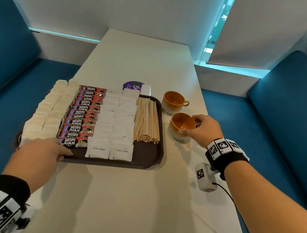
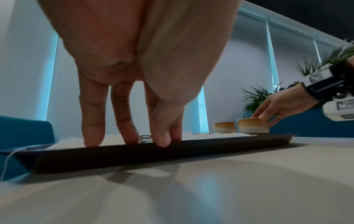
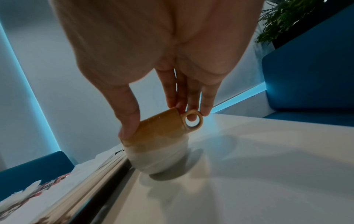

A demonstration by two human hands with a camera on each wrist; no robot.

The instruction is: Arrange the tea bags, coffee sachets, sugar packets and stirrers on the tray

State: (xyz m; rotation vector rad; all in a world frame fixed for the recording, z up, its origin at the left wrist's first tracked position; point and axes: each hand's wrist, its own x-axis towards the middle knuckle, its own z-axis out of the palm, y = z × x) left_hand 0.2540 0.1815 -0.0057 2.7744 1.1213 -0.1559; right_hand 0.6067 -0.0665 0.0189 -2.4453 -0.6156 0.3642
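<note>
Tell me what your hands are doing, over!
Left hand fingers flat on tray rim. Right hand grips near cup, tilted beside tray. Packets, stirrers arranged in rows. Nothing blocking.

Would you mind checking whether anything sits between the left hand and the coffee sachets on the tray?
Nothing visible does: the left hand rests on the tray rim directly in front of the coffee sachets.

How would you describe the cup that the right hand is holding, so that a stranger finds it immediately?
Start at the dark brown tray on the white table. Two orange-and-white cups stand on the table just off its right edge. The one meant is the nearer cup, tilted and gripped at the rim by the right hand; the farther cup stands upright, untouched.
</note>
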